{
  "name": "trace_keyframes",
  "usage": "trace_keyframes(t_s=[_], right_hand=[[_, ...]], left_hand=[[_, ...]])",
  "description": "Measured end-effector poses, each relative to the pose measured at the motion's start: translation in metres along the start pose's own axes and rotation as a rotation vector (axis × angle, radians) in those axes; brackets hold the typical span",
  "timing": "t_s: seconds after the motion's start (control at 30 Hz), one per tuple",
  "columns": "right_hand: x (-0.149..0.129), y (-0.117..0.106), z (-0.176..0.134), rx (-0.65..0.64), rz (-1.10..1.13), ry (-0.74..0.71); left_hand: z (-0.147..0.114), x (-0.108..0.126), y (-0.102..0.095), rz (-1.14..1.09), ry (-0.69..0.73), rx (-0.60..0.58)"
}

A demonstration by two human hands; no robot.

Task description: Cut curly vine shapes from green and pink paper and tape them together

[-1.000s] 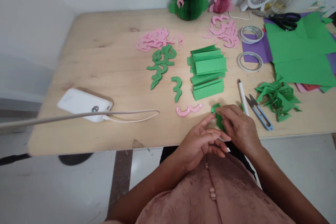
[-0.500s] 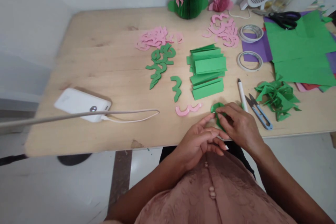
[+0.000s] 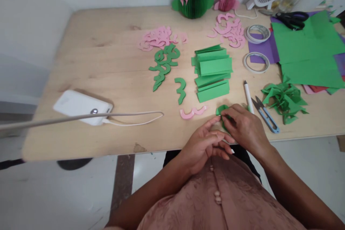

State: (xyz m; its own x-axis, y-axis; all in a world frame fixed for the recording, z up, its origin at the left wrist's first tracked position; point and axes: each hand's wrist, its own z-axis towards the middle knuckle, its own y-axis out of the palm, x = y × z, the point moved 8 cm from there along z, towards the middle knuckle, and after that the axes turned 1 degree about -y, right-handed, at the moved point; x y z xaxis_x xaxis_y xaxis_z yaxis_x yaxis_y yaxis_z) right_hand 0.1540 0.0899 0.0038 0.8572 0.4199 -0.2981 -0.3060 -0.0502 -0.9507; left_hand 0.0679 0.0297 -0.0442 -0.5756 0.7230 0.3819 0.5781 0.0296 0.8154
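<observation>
My right hand point(image 3: 244, 125) has its thumb and fingers pinched at a small green paper cutout point(image 3: 222, 109) by the table's front edge; much of the cutout is hidden beneath the fingers. Palm partly up, my left hand point(image 3: 206, 143) is open with its fingers apart. Its index fingertip reaches the cutout's lower left side. A small white bit shows at one left fingertip, too small to name. To the left lie a wavy pink paper strip point(image 3: 192, 112) and a wavy green paper piece point(image 3: 180, 90). Folded green paper strips point(image 3: 215, 68) stand behind the hands.
Right of my hands lie a white pen point(image 3: 248, 95), blue thread snips point(image 3: 266, 115) and green scraps point(image 3: 286, 101). Tape rolls point(image 3: 256, 62), black scissors point(image 3: 292, 18) and green sheets point(image 3: 304, 50) are farther back. A white power bank point(image 3: 81, 106) with its cable lies left.
The view has shifted very slightly. Both hands and the green cutout keep nearly the same place and pose.
</observation>
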Motion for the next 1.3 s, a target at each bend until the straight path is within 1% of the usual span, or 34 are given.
trace_keyframes(t_s=[0.17, 0.3, 0.43, 0.6, 0.97, 1.17, 1.3], right_hand=[[0.000, 0.000, 0.000, 0.005, -0.003, -0.005], [0.002, 0.001, -0.001, 0.005, 0.042, -0.006], [0.005, 0.002, -0.003, -0.002, 0.080, 0.002], [0.006, 0.003, -0.004, -0.003, 0.074, 0.010], [0.005, 0.002, -0.002, -0.001, 0.099, 0.004], [0.008, 0.004, -0.003, -0.013, 0.118, 0.013], [0.007, 0.004, -0.002, -0.019, 0.112, 0.005]], left_hand=[[0.000, 0.000, 0.000, -0.003, -0.001, -0.004], [0.000, 0.000, 0.000, -0.004, -0.005, 0.003], [0.000, 0.001, 0.001, -0.026, -0.009, 0.001], [0.001, 0.004, 0.005, -0.061, -0.036, -0.013], [0.001, 0.009, 0.008, -0.190, -0.036, -0.049], [0.001, 0.009, 0.008, -0.237, -0.038, -0.040], [0.002, 0.008, 0.010, -0.295, -0.070, -0.014]])
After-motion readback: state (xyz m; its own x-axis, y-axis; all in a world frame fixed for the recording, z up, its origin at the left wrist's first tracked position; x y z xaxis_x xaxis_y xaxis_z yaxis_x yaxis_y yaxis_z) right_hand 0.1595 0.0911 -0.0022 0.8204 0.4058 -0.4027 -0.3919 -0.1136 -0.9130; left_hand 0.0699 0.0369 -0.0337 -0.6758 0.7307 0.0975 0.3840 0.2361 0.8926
